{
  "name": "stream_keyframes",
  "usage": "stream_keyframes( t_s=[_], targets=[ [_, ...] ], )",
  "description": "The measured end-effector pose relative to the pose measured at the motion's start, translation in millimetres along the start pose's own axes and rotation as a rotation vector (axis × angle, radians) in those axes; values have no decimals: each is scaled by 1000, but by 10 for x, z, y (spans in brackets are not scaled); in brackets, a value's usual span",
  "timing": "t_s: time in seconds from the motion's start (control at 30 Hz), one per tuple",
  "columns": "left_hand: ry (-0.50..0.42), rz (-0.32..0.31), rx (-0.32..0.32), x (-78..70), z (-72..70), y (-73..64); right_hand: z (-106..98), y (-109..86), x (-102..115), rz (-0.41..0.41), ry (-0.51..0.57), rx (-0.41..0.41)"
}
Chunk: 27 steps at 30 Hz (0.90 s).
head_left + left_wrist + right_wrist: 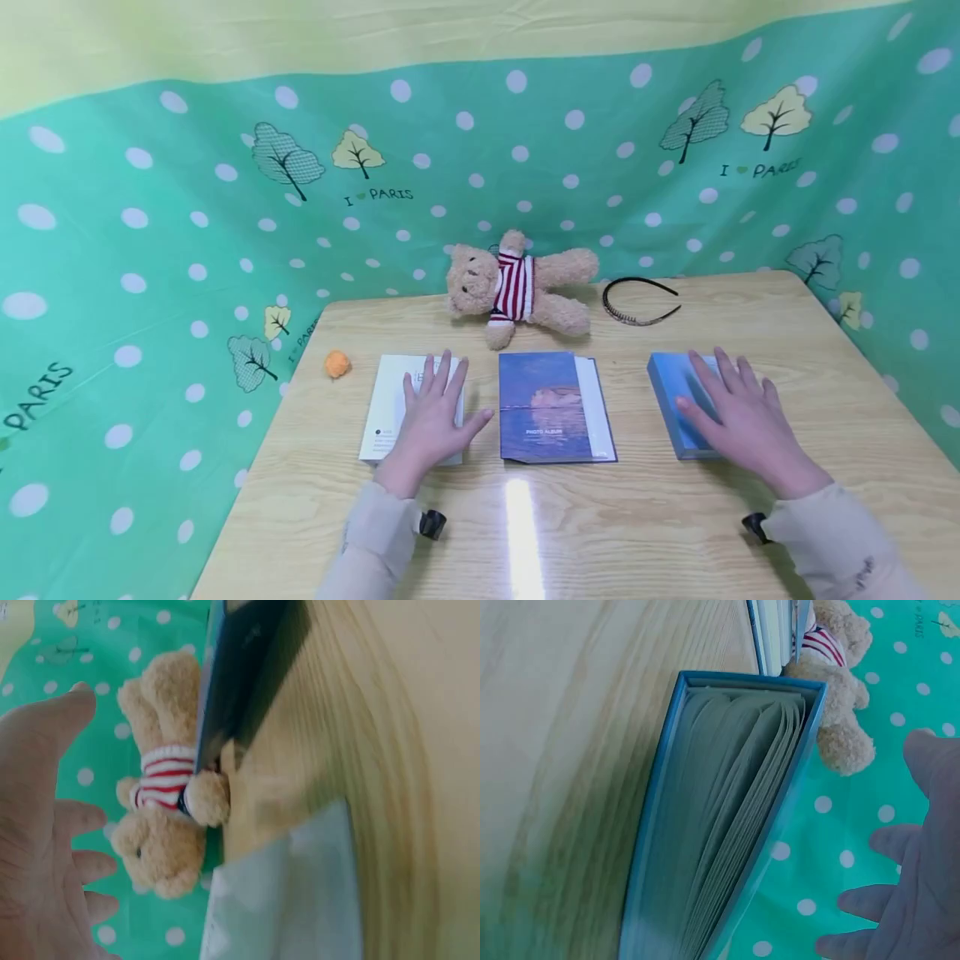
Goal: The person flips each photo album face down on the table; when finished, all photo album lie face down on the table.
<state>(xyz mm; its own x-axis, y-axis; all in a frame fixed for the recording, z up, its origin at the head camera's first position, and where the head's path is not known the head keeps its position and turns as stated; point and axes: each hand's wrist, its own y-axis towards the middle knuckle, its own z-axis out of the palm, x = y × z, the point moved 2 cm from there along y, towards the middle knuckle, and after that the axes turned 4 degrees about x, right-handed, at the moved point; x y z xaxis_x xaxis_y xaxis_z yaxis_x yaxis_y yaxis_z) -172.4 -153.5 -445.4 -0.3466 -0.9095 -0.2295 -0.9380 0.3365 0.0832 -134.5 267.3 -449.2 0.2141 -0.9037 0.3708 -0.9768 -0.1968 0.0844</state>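
My left hand (435, 417) is spread over a white book (382, 408), fingers extended and thumb out to the right. In the left wrist view that hand hovers above the book's level, with nothing between its fingers. My right hand (738, 412) spreads likewise over a thick blue album (667, 396). The right wrist view shows the album's loosely fanned pages (720, 795) edge-on, with the fingers above its cover. Between the hands lies a dark blue photo album (540, 400) with a painted seascape cover; a pale strip shows along its right side.
Behind the books a teddy bear (517, 287) in a red-and-white striped shirt lies on its side. A black headband (611, 310) is to its right. A small orange ball-like thing (337, 364) sits at the table's left. A green dotted cloth (450, 167) hangs behind the wooden table (600, 533).
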Motion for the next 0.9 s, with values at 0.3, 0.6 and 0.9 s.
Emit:
stream_keyframes(
  t_s=[0.3, 0.6, 0.9],
  targets=[
    [5, 107, 54, -361, 7, 199, -31, -97, -107, 25, 25, -12],
    [41, 257, 113, -823, 90, 420, -42, -182, -219, 60, 75, -32],
    [-130, 370, 209, -1348, 190, 542, -35, -250, -326, 112, 139, -32]
  ],
)
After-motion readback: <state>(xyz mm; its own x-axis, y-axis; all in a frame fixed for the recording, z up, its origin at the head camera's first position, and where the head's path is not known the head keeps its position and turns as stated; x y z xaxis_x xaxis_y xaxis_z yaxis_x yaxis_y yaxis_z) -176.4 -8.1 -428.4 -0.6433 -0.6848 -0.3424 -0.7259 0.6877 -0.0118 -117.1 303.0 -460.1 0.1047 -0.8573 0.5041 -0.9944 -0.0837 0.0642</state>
